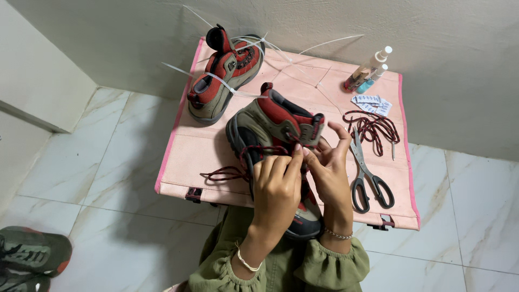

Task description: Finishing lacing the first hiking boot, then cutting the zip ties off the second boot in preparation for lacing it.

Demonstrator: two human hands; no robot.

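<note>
Pink desk (205, 151) carries a boot (273, 135), lying at centre front. Left hand (277, 186), fingers curled, pinches the dark red lace (230, 172) at the boot's eyelets. Right hand (330, 167), fingers bent, its grip closed on the same lace beside the boot's tongue. Second boot (224, 73) at rear left. Scissors (367, 176) right. Two small bottles (370, 70) and white blister strips (373, 104) at rear right.

Pink-covered table (200, 154) stands against a grey plaster wall (443, 32), beyond the hands; white marble-tiled floor (92, 178) lies beneath.
</note>
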